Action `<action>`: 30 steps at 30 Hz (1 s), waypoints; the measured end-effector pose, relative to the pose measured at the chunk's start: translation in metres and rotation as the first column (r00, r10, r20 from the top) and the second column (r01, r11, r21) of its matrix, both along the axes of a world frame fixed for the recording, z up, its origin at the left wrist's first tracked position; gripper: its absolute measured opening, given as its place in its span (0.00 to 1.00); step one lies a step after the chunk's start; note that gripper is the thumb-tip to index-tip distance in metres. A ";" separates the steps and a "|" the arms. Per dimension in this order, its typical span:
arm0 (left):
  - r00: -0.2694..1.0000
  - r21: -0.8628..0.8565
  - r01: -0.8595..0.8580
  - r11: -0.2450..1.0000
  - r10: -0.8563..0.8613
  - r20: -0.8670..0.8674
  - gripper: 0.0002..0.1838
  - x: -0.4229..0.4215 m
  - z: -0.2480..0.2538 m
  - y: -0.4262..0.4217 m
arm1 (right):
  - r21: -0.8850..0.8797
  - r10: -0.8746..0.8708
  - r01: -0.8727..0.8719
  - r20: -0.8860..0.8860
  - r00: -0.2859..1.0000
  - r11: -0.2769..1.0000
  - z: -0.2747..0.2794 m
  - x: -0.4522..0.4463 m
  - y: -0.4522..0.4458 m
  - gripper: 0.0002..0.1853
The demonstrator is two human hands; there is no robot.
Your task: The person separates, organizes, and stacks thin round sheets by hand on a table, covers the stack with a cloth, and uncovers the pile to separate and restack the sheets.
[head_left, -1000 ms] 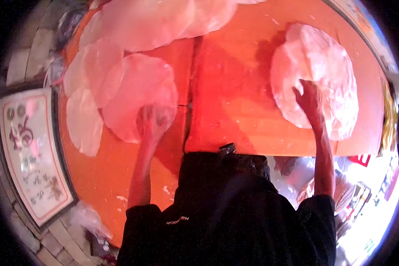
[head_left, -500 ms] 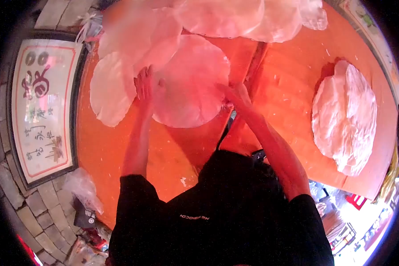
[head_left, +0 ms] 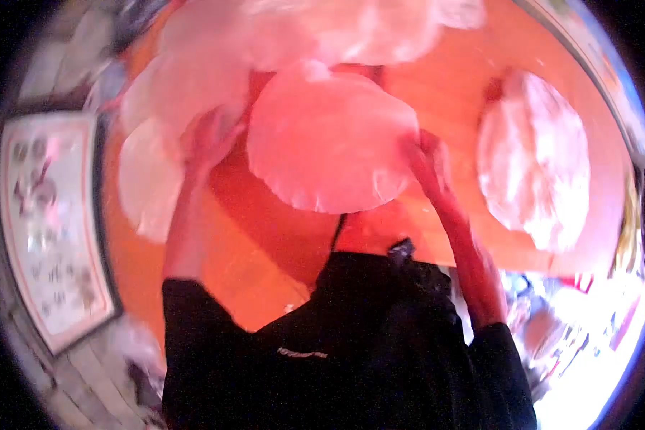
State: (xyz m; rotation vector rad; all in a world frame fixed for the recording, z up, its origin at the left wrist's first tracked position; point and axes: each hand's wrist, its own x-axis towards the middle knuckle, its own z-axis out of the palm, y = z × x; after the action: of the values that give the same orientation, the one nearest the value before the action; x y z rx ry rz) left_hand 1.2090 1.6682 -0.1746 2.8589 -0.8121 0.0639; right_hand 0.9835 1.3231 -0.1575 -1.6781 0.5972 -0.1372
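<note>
A round, thin, pale sheet, lit pink, is raised over the orange table, its dark shadow falling below and to the left. My right hand pinches the sheet's right edge between thumb and fingers. To the left of the sheet is my left hand, blurred by motion, with its fingers seemingly apart and a gap between it and the sheet. Under and beyond that hand, similar sheets overlap on the table. What the sheets are made of cannot be made out.
More overlapping sheets cover the table's far side. A stack of wrinkled sheets lies at the right of the orange table. A framed sign with writing stands along the left edge. Bright clutter sits at the lower right.
The round sheet has come up off the table and shifted right, held at its right edge by my right hand. My left hand has moved left, away from it. The view has turned slightly.
</note>
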 end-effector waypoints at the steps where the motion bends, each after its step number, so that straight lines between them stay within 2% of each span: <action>1: 0.999 0.081 -0.013 0.997 0.016 -0.039 0.35 0.010 -0.028 0.025 | -0.128 0.006 -0.009 -0.024 1.000 0.992 0.008 -0.006 -0.022 0.13; 2: 0.997 0.154 -0.010 0.988 0.021 -0.075 0.39 0.030 -0.064 0.049 | -0.230 -0.016 0.004 -0.050 0.999 0.973 0.033 -0.014 -0.041 0.12; 3: 0.999 0.320 0.008 0.947 -0.017 0.027 0.36 0.027 -0.058 0.042 | -0.329 -0.043 0.015 -0.078 0.996 0.944 0.059 -0.023 -0.061 0.11; 4: 0.993 0.285 0.111 0.952 -0.121 0.018 0.32 0.040 -0.066 0.060 | -0.541 -0.007 -0.005 -0.021 1.000 0.841 0.093 -0.029 -0.086 0.08; 6: 0.982 0.325 0.155 0.933 -0.182 0.054 0.28 0.044 -0.069 0.056 | -0.859 0.074 0.005 0.050 0.996 0.513 0.153 -0.043 -0.144 0.05; 7: 0.985 0.391 0.091 0.916 -0.141 0.102 0.26 0.039 -0.061 0.044 | -0.949 0.121 0.030 0.071 0.990 0.313 0.179 -0.051 -0.176 0.03; 8: 0.981 0.381 0.117 0.917 -0.168 0.102 0.26 0.032 -0.047 0.030 | -0.989 -0.020 0.023 0.020 1.000 0.146 0.211 -0.058 -0.203 0.04; 10: 1.000 0.478 0.025 0.878 -0.031 0.005 0.23 0.022 -0.024 0.004 | -0.982 -0.302 -0.066 -0.011 0.953 -0.175 0.259 -0.066 -0.237 0.07; 11: 0.999 0.474 0.041 0.879 -0.051 0.007 0.23 0.031 -0.030 0.007 | -0.969 -0.229 0.124 0.173 0.958 -0.214 0.276 -0.072 -0.210 0.07; 13: 0.974 0.285 -0.043 0.958 0.103 -0.200 0.24 0.052 -0.046 0.015 | -0.957 -0.249 0.127 0.194 0.949 -0.263 0.294 -0.098 -0.215 0.06; 14: 0.976 0.282 -0.028 0.959 0.087 -0.200 0.24 0.053 -0.049 0.018 | -0.955 -0.263 0.124 0.196 0.945 -0.268 0.294 -0.109 -0.211 0.06; 16: 0.995 0.231 0.054 0.971 -0.034 -0.090 0.25 0.052 -0.042 0.017 | -0.994 -0.285 -0.086 -0.102 0.953 0.068 0.277 -0.136 -0.198 0.08; 18: 0.990 0.190 0.133 0.973 -0.141 0.027 0.27 0.053 -0.033 0.018 | -0.965 -0.320 -0.219 -0.164 0.933 -0.144 0.159 -0.161 -0.258 0.07; 20: 0.975 0.177 0.184 0.967 -0.203 0.091 0.28 0.046 -0.028 0.011 | -0.904 -0.208 -0.427 -0.421 0.883 0.014 0.086 -0.186 -0.259 0.12; 21: 0.970 0.260 0.157 0.953 -0.197 0.139 0.26 0.025 -0.025 0.000 | -0.745 -0.300 -0.543 -0.659 0.690 0.387 0.063 -0.177 -0.233 0.11; 22: 0.904 0.244 0.242 0.939 -0.309 0.296 0.24 -0.007 -0.015 -0.026 | -0.852 -0.141 -0.287 -0.380 0.914 0.437 0.014 -0.182 -0.209 0.15; 23: 0.797 0.248 0.308 0.918 -0.392 0.460 0.22 -0.039 -0.006 -0.052 | -0.854 -0.003 -0.019 -0.024 1.000 0.520 -0.023 -0.184 -0.182 0.22; 24: 0.674 0.221 0.415 0.882 -0.462 0.576 0.21 -0.072 -0.003 -0.084 | -0.499 0.020 -0.126 -0.213 0.977 0.857 0.007 -0.161 -0.144 0.26; 25: 0.526 0.218 0.506 0.834 -0.499 0.689 0.20 -0.104 0.001 -0.116 | -0.302 0.085 -0.139 -0.185 0.979 0.943 0.023 -0.143 -0.113 0.27; 26: 0.381 0.139 0.717 0.683 -0.551 0.743 0.19 -0.124 -0.019 -0.138 | -0.091 0.128 -0.144 -0.159 0.979 0.985 0.039 -0.126 -0.083 0.29; 27: 0.228 0.076 0.877 0.474 -0.551 0.803 0.19 -0.144 -0.039 -0.158 | 0.253 0.058 -0.004 -0.207 0.977 0.967 0.045 -0.112 -0.060 0.31; 28: 0.355 -0.058 0.908 0.416 -0.685 0.636 0.19 -0.178 -0.019 -0.178 | 0.559 0.011 0.150 -0.274 0.962 0.815 0.045 -0.099 -0.048 0.33; 29: 0.456 -0.222 0.890 0.398 -0.773 0.442 0.19 -0.213 0.008 -0.202 | 0.487 0.070 0.060 -0.245 0.967 0.871 0.033 -0.089 -0.045 0.30; 30: 0.627 -0.325 0.699 0.637 -0.765 -0.151 0.20 -0.247 0.046 -0.218 | 0.401 0.131 -0.031 -0.224 0.966 0.915 0.013 -0.087 -0.044 0.28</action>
State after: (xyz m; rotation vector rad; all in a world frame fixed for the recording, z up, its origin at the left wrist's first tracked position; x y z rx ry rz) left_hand 0.9623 1.4502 -0.1283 2.0258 -1.7049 -0.3175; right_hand 0.8962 1.2790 -0.1443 -1.3284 0.6888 0.2455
